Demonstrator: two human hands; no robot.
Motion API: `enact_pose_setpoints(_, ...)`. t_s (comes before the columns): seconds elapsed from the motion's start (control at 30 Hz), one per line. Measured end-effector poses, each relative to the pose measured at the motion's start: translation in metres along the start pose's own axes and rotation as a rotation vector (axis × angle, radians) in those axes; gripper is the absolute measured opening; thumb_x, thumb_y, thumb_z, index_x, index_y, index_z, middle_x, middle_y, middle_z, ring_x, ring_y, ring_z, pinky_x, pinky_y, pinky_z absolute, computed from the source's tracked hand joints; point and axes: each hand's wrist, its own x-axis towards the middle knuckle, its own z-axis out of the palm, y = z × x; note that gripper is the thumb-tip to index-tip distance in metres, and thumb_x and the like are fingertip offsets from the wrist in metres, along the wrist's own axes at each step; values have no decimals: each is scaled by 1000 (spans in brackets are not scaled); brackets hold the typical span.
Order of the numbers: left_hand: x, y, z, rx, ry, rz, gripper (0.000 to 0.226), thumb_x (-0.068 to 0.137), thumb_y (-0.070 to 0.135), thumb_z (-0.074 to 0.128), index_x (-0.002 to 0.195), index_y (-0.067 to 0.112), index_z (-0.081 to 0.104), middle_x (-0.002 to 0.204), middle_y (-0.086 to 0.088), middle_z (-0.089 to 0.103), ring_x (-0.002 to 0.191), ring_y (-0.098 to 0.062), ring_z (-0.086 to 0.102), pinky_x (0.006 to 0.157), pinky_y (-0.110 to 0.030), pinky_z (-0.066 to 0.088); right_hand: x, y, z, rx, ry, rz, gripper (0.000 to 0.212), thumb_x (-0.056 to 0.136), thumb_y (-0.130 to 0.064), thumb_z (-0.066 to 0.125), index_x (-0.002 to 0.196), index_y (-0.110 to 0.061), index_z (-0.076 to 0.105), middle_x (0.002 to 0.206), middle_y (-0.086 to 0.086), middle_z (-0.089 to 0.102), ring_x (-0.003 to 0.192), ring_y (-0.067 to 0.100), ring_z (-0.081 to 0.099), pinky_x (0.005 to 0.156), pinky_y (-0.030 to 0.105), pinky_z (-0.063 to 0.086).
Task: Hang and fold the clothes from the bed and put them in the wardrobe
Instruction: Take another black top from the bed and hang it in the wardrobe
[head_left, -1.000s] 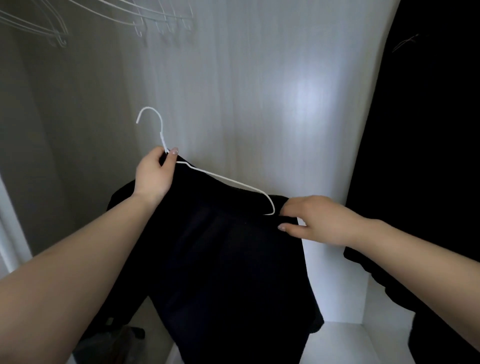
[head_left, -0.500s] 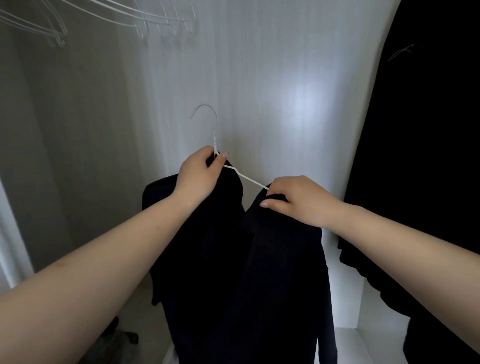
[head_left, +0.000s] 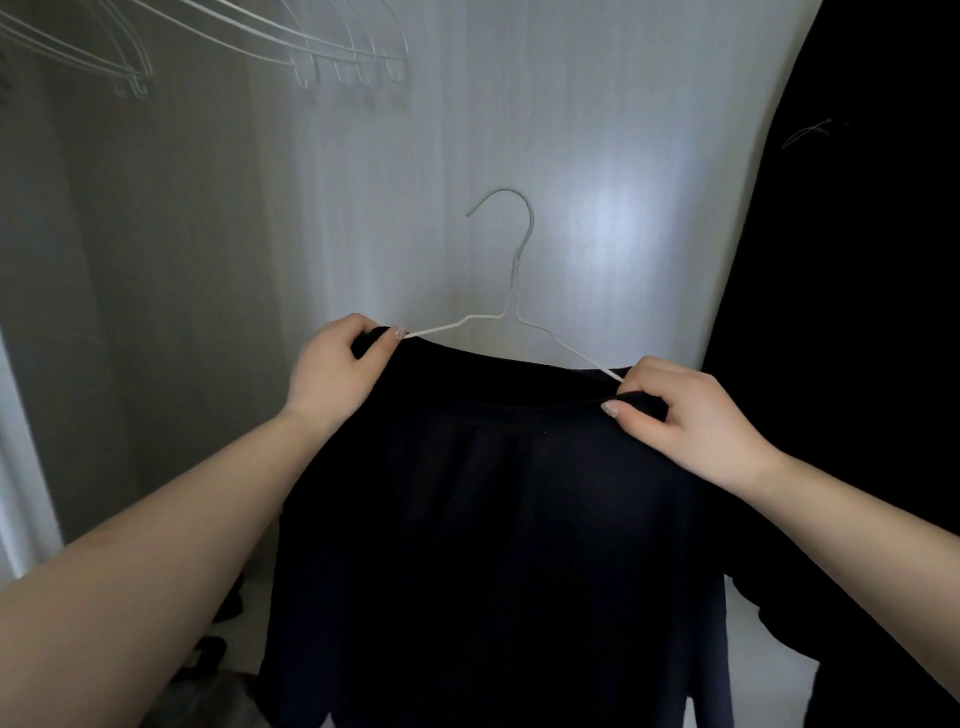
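A black garment (head_left: 493, 545) hangs spread out in front of me on a white wire hanger (head_left: 517, 260), whose hook points up, free of any rail. My left hand (head_left: 337, 374) grips the garment's left shoulder where it meets the hanger's left arm. My right hand (head_left: 685, 415) pinches the neckline and the hanger's right arm. The lower part of the hanger is hidden under the cloth. Behind stands the pale back wall of the wardrobe (head_left: 597, 156).
Several empty white wire hangers (head_left: 332, 57) hang at the top left inside the wardrobe. Dark clothes (head_left: 857, 312) hang along the right side. The white wardrobe floor (head_left: 769, 670) shows at the lower right, and dark items (head_left: 208, 654) lie at the lower left.
The hanger has turned to face me squarely and moved right. My hands have slid apart to the two shoulders, and the garment now hangs spread flat instead of bunched.
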Motion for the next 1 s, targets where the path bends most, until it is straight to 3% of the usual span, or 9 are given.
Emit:
enact_pose_setpoints(0.17, -4, 6, 3, -30, -69, 35, 20, 89, 41, 60, 77, 25, 65, 76, 8, 65, 74, -12, 58, 64, -21, 40, 2, 8, -9, -30, -56, -23, 17, 80, -18, 74, 73, -25, 61, 89, -5, 57, 84, 4, 56, 77, 11, 39)
enact_pose_setpoints(0.3, -2, 15, 5, -60, -115, 2, 24, 88, 45, 60, 73, 27, 65, 71, 10, 65, 68, -8, 58, 61, -22, 43, 13, 5, -18, -22, -92, 19, 33, 75, -18, 79, 83, -39, 55, 107, -11, 52, 101, 1, 54, 88, 5, 34)
enact_pose_setpoints(0.4, 0, 24, 8, -91, -176, -8, 26, 87, 49, 60, 74, 28, 67, 73, 8, 66, 70, -9, 60, 63, -24, 45, 25, -3, -22, 44, -132, 86, 47, 78, -23, 75, 107, -49, 47, 99, -25, 59, 79, -10, 54, 76, -1, 33)
enact_pose_setpoints(0.57, -1, 28, 15, -167, -107, 58, 7, 87, 38, 65, 85, 32, 64, 91, 10, 65, 88, -6, 59, 79, -20, 45, 35, -4, -23, 115, -109, 131, 16, 92, -25, 59, 90, -36, 70, 92, -27, 69, 87, -12, 59, 78, 1, 38)
enact_pose_setpoints(0.63, -5, 23, 16, -210, 21, 79, 20, 84, 35, 69, 101, 32, 59, 108, 9, 55, 100, -2, 52, 79, -8, 41, 35, -2, -27, 97, -67, 140, 16, 94, -24, 57, 91, -31, 71, 93, -27, 68, 90, -16, 57, 78, -2, 36)
enact_pose_setpoints(0.7, -11, 18, 17, -239, 130, 67, 29, 80, 34, 72, 103, 31, 54, 112, 8, 46, 102, -1, 48, 74, -7, 43, 33, -1, -31, 97, -29, 146, 16, 94, -23, 56, 92, -31, 70, 94, -26, 68, 90, -18, 57, 76, -4, 35)
enact_pose_setpoints(0.83, -24, 7, 30, -171, 88, 6, 41, 72, 38, 79, 102, 29, 52, 110, 7, 45, 98, -8, 51, 87, -28, 49, 33, -3, -36, 132, 34, 137, 22, 94, -20, 57, 87, -40, 66, 86, -32, 65, 84, -20, 57, 71, -4, 35)
enact_pose_setpoints(0.93, -34, 7, 45, -140, 23, -50, 59, 65, 39, 84, 111, 29, 48, 116, 8, 38, 103, -10, 49, 94, -34, 48, 35, -5, -37, 147, 63, 150, 22, 93, -24, 58, 85, -43, 65, 86, -29, 67, 82, -16, 59, 71, -2, 38)
enact_pose_setpoints(1.0, -36, 7, 53, -115, 84, -95, 70, 64, 36, 85, 120, 23, 45, 121, 4, 34, 113, -17, 46, 102, -36, 42, 36, -6, -37, 151, 79, 143, 22, 93, -24, 58, 85, -43, 65, 82, -32, 67, 79, -16, 59, 69, -2, 38)
